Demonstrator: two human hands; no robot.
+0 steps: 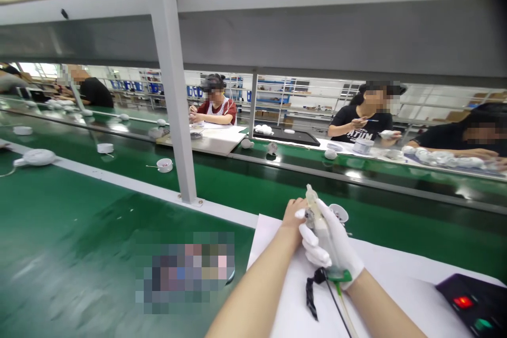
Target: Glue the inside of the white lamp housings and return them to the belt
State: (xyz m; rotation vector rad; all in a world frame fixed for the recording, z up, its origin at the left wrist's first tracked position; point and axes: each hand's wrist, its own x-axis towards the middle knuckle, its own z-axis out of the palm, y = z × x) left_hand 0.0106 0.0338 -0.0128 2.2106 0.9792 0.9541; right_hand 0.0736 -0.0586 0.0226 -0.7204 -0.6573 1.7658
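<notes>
My right hand [336, 243], in a white glove, is closed around a clear dispensing syringe [324, 232]. The syringe points away from me, its pale tip [311, 193] up; a green cap [339, 276] with a thin hose sits at its rear end. Black tape [311, 298] and a black cable hang beside it. My bare left hand [295, 214] is closed right beside the tip, its fingers curled and partly hidden by the glove; what it holds cannot be made out. Just past the glove stands a small white round housing [339, 214] with small parts inside.
White paper [390, 274] lies under my forearms. A black box [475, 301] with red and green lights sits at right. A metal post [170, 90] rises at left centre. White housings [164, 165] dot the green belt [229, 185]. Several co-workers [216, 108] sit across.
</notes>
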